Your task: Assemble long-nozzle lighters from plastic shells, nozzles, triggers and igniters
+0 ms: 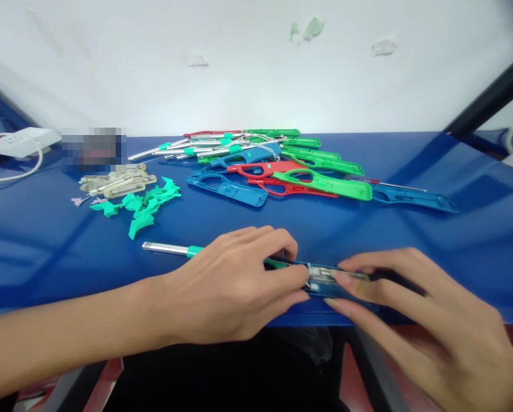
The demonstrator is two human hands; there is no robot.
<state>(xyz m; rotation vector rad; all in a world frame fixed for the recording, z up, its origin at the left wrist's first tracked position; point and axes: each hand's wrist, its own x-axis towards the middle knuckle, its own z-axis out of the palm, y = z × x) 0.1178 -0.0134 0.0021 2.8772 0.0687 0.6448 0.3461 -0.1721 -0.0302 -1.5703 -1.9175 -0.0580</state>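
Observation:
A blue half-casing of a long-nosed lighter (331, 290) lies near the table's front edge, its open side up. From its left end runs a silver metal tube (166, 248) with a green collar (193, 251). My left hand (239, 280) is closed over the middle of this lighter, thumb and fingers on the casing, hiding much of it. My right hand (437, 315) pinches a clear plastic fuel tank (359, 276) that sits in or just above the casing's right part; I cannot tell how deep. The right fingers also touch the casing's edges.
Behind my hands lie blue, red and green lighter casings (334, 184), with several metal tubes (174, 150) and thin wires. Left of them are clear fuel tanks (119, 182) and green plastic pieces (147, 205). A blurred item (94, 150) and a white cable (35, 163) are far left.

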